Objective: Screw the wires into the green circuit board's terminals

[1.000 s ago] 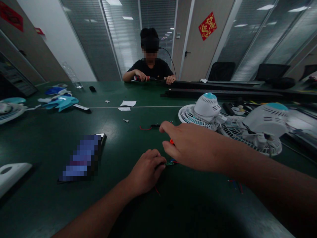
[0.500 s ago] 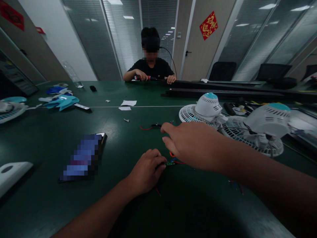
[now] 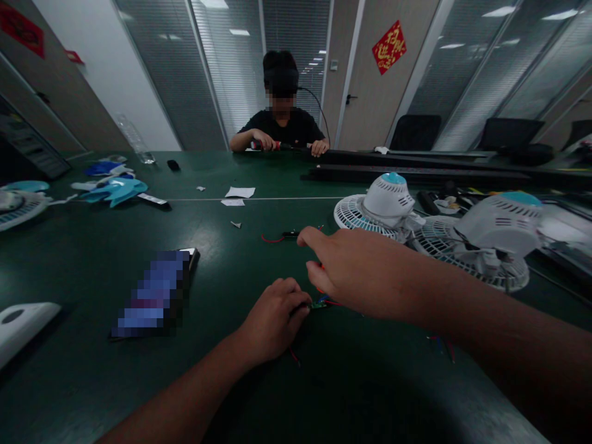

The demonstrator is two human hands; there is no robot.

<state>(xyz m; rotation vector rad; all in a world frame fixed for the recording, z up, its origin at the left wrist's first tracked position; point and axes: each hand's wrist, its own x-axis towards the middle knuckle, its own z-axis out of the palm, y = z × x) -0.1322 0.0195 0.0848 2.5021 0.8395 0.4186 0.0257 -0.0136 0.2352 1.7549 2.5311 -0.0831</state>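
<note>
My left hand (image 3: 277,317) rests on the dark green table with its fingertips pinched on one end of a small green circuit board (image 3: 318,304). Red and blue wires run from the board, and a red wire (image 3: 294,356) sticks out below this hand. Over the far side of the board reaches my right hand (image 3: 358,265), its index finger and thumb spread apart. That index fingertip is at a small black part (image 3: 290,234) with a red lead; I cannot tell whether they touch. An orange-red wire is partly hidden behind the right thumb. The other right fingers are out of sight.
White fan housings (image 3: 389,203) on round grilles stand at the right. A phone (image 3: 155,296) lies left of my hands, and loose wires (image 3: 443,347) lie under my right forearm. Across the table, a person (image 3: 282,126) holds a red-and-black tool beside long black bars (image 3: 416,172).
My right thumb and index finger have moved further apart, the index finger shifting slightly left over the black part. My left hand and the circuit board stay in place.
</note>
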